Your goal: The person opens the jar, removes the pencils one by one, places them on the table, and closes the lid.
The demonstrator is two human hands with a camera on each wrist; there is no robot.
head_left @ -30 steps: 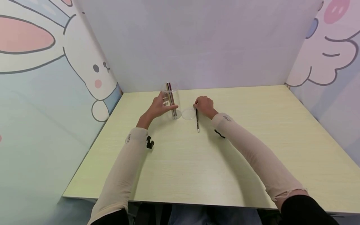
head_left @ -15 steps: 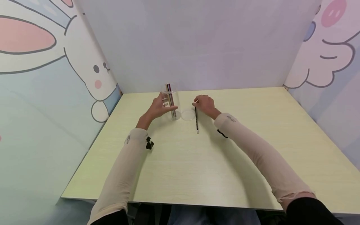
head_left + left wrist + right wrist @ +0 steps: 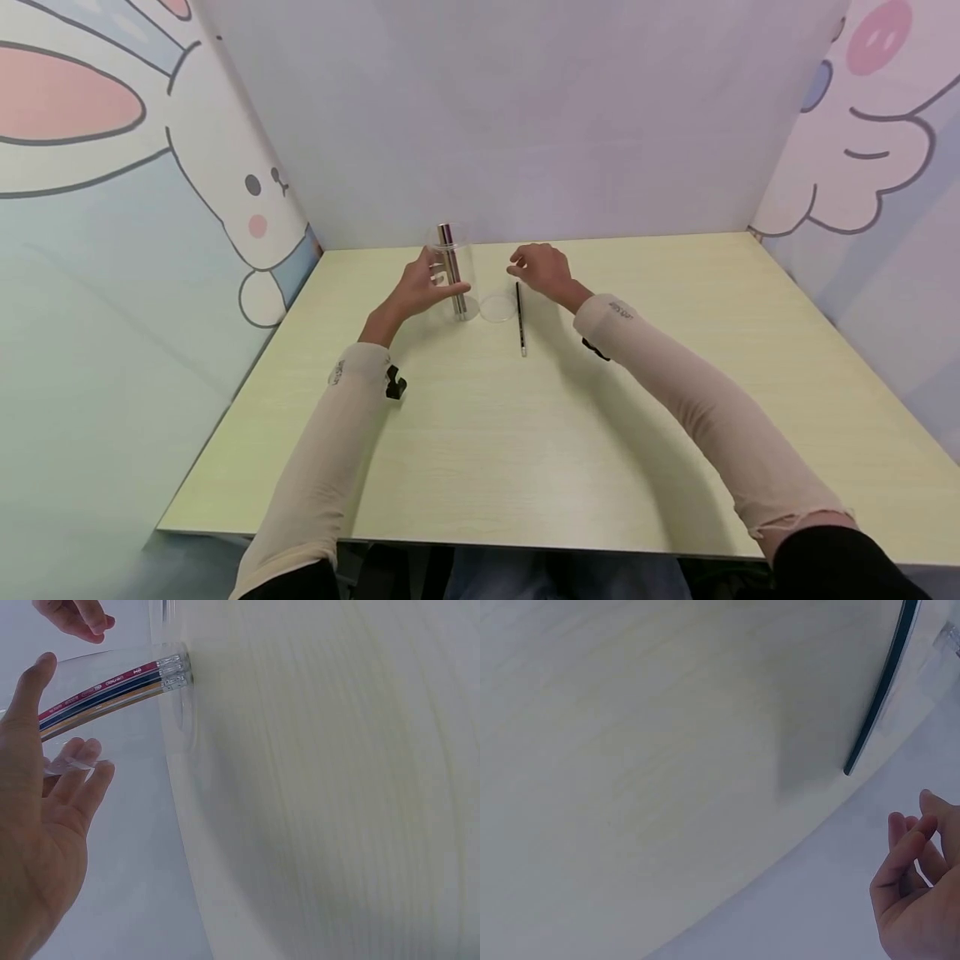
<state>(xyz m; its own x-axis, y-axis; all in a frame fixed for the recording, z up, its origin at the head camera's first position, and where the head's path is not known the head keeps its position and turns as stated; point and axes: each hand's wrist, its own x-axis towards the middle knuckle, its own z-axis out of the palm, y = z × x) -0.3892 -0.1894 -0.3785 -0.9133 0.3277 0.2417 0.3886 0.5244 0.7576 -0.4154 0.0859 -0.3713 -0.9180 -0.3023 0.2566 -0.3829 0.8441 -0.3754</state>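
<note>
My left hand [image 3: 418, 290] grips a clear cylindrical container [image 3: 468, 267], thumb on the near side, and it stands upright on the table. Red, dark blue and orange-brown pencils [image 3: 112, 688] stand inside it, their metal-banded ends down, as the left wrist view shows. A dark pencil [image 3: 521, 323] lies on the table to the right, pointing away from me. Just beyond its far end hovers my right hand [image 3: 546, 272], fingers loosely bent and holding nothing. In the right wrist view a gap separates this hand [image 3: 922, 900] from the dark pencil [image 3: 883, 694].
A clear round disc [image 3: 498, 308] lies flat between the container and the dark pencil. The pale wooden table [image 3: 480, 450] meets a plain back wall [image 3: 525, 125] behind both hands. Walls with cartoon animals stand at left and right.
My right hand has come off the dark pencil's far end and risen slightly away from it; the pencil stays lying on the table. My left hand still holds the container in place.
</note>
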